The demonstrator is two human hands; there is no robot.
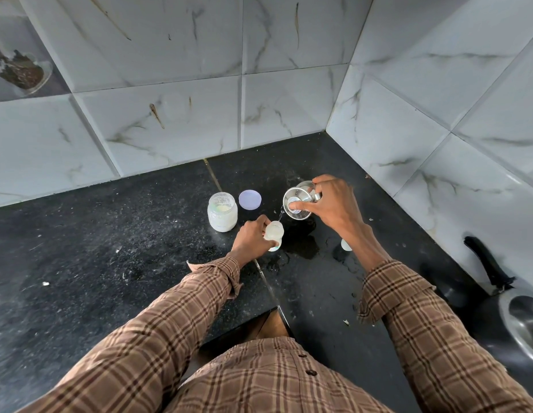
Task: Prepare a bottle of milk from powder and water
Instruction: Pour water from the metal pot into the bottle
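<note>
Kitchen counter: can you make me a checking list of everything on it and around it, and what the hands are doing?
Surface: black stone counter, dusty, with a wet puddle beside the bottle.
Job's things: small bottle getting water from a tilted steel cup; open powder jar upright; its purple lid lying flat beside it.
Clutter: small white piece, half hidden behind the right wrist; white crumbs.
Grippers: left hand holds the bottle; right hand tips the cup.
Cables: nothing seen.
Surroundings: marbled wall tiles; black-handled pan at far right.
</note>
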